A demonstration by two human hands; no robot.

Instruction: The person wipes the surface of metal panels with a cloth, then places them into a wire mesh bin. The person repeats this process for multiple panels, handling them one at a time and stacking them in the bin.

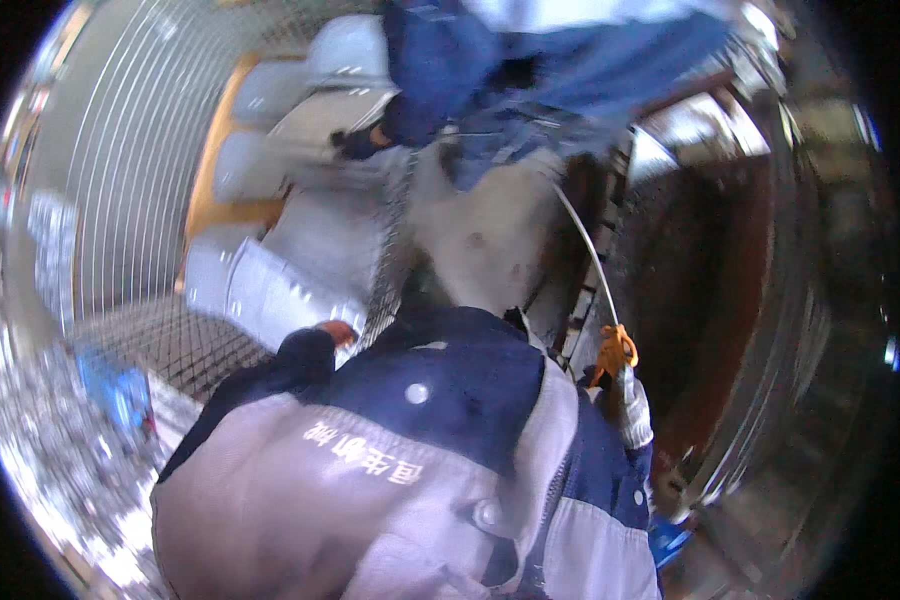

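Observation:
My left hand (pixel 340 332) is at the near right corner of a light grey panel (pixel 288 298), its fingers closed at the edge. This panel lies tilted over other grey parts (pixel 330 228) in a wire mesh basket. On the right, my gloved right hand (pixel 631 408) is wrapped round an orange air blow gun (pixel 617 350). A long thin pale tube (pixel 592 245) runs from the gun up toward the middle. Motion blur hides the finer finger detail.
A co-worker in blue clothing (pixel 560 75) stands across from me, one dark-gloved hand (pixel 362 142) at the grey parts. More curved grey parts stand along a yellow-brown frame (pixel 210 180) beside a wire mesh wall (pixel 120 170). A dark reddish-brown surface (pixel 705 290) is at right.

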